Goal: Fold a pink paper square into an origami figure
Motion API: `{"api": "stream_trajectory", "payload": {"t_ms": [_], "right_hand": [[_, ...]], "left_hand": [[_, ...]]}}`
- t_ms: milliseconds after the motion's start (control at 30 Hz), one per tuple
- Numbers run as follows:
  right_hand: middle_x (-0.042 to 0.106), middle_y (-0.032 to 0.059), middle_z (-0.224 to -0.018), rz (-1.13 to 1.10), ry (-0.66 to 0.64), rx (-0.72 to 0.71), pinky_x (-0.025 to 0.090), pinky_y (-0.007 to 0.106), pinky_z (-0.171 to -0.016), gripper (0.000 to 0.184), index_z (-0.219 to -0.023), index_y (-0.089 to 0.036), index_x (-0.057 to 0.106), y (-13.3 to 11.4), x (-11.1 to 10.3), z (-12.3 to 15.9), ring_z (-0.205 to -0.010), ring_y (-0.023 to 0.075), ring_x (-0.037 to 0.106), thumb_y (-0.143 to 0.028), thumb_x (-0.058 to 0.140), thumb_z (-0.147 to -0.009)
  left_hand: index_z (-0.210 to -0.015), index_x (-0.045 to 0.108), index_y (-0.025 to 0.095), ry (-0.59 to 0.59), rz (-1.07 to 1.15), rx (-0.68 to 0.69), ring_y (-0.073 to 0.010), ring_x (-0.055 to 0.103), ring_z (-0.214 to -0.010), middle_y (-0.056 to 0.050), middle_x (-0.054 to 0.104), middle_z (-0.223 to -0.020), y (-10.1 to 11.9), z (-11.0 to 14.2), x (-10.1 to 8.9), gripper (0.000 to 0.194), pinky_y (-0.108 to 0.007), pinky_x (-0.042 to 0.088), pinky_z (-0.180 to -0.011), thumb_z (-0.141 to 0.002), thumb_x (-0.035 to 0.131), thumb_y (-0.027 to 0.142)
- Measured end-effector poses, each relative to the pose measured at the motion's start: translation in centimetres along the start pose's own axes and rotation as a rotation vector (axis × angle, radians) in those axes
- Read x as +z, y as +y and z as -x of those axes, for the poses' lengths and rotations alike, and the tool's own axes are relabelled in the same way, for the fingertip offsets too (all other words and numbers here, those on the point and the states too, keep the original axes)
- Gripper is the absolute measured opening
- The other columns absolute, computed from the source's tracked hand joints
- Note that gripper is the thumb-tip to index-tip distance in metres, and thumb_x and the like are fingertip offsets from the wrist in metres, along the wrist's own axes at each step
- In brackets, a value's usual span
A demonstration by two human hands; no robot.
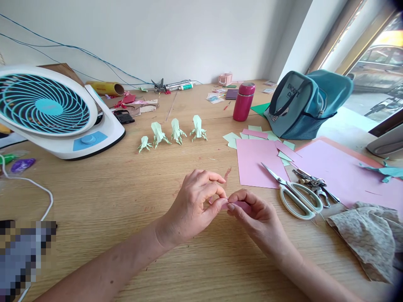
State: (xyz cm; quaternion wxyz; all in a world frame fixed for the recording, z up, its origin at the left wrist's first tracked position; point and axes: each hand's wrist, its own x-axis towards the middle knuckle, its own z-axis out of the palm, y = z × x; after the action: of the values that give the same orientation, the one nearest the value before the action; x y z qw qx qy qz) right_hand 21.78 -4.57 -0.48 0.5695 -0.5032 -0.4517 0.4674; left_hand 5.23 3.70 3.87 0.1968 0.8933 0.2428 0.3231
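Note:
My left hand (197, 201) and my right hand (252, 214) meet over the wooden table (126, 201), near its front middle. Both pinch a small folded piece of pink paper (224, 204), mostly hidden by my fingertips. Beyond my hands stand several pale green origami figures (173, 133) in a row. White-handled scissors (294, 193) lie just right of my right hand, partly on a pink paper sheet (253, 161).
A white and teal fan (50, 111) stands at the left with a white cable (34, 184). A pink bottle (243, 101), a teal bag (307, 105), keys (315, 184), a patterned cloth (368, 237), green and pink paper scraps (261, 136) and a large pink sheet (340, 172) fill the right.

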Motion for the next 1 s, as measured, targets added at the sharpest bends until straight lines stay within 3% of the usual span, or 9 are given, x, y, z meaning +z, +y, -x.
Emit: {"api": "stream_trajectory", "payload": {"t_ms": [300, 500, 633, 800, 1000], "right_hand": [[0.065, 0.0033, -0.082, 0.125, -0.026, -0.011, 0.050, 0.027, -0.069, 0.023, -0.085, -0.020, 0.066, 0.1, 0.0, 0.1, -0.078, 0.0169, 0.061, -0.043, 0.067, -0.090], [0.067, 0.0030, -0.078, -0.024, -0.027, 0.122, 0.052, 0.027, -0.070, 0.036, -0.083, -0.019, 0.064, -0.2, -0.1, -0.1, -0.076, 0.0169, 0.064, -0.053, 0.074, -0.082], [0.066, 0.0014, -0.073, -0.051, -0.046, 0.134, 0.052, 0.027, -0.069, 0.036, -0.080, -0.019, 0.065, -0.6, -0.2, -0.3, -0.069, 0.0147, 0.061, -0.053, 0.075, -0.080], [0.064, 0.0008, -0.071, -0.033, -0.062, 0.128, 0.053, 0.027, -0.069, 0.034, -0.079, -0.018, 0.065, -0.7, -0.2, -0.2, -0.068, 0.0146, 0.060, -0.052, 0.070, -0.085], [0.067, 0.0025, -0.081, 0.087, -0.058, 0.019, 0.051, 0.027, -0.071, 0.022, -0.085, -0.019, 0.065, -0.2, -0.4, 0.1, -0.077, 0.0161, 0.062, -0.040, 0.064, -0.091]], "left_hand": [[-0.083, 0.060, 0.018, -0.045, 0.056, -0.034, -0.0168, 0.062, -0.102, -0.004, 0.068, -0.106, -0.1, 0.5, 0.9, 0.011, -0.035, 0.043, -0.095, -0.089, 0.061, 0.010], [-0.095, 0.070, 0.025, 0.020, -0.210, 0.206, -0.0204, 0.060, -0.103, -0.001, 0.072, -0.121, 0.0, 0.5, 0.1, 0.010, -0.039, 0.039, -0.090, -0.093, 0.064, 0.017], [-0.097, 0.071, 0.025, 0.039, -0.339, 0.317, -0.0217, 0.061, -0.104, -0.001, 0.073, -0.122, 0.2, 0.4, -0.4, 0.008, -0.041, 0.037, -0.089, -0.092, 0.067, 0.020], [-0.090, 0.070, 0.023, 0.050, -0.448, 0.377, -0.0208, 0.061, -0.105, 0.001, 0.073, -0.123, 0.5, 0.2, -0.6, 0.009, -0.041, 0.034, -0.090, -0.093, 0.066, 0.016], [-0.085, 0.068, 0.020, 0.025, -0.502, 0.370, -0.0213, 0.061, -0.108, 0.001, 0.072, -0.125, 0.8, 0.2, -0.5, 0.012, -0.042, 0.034, -0.091, -0.093, 0.063, 0.013]]}}
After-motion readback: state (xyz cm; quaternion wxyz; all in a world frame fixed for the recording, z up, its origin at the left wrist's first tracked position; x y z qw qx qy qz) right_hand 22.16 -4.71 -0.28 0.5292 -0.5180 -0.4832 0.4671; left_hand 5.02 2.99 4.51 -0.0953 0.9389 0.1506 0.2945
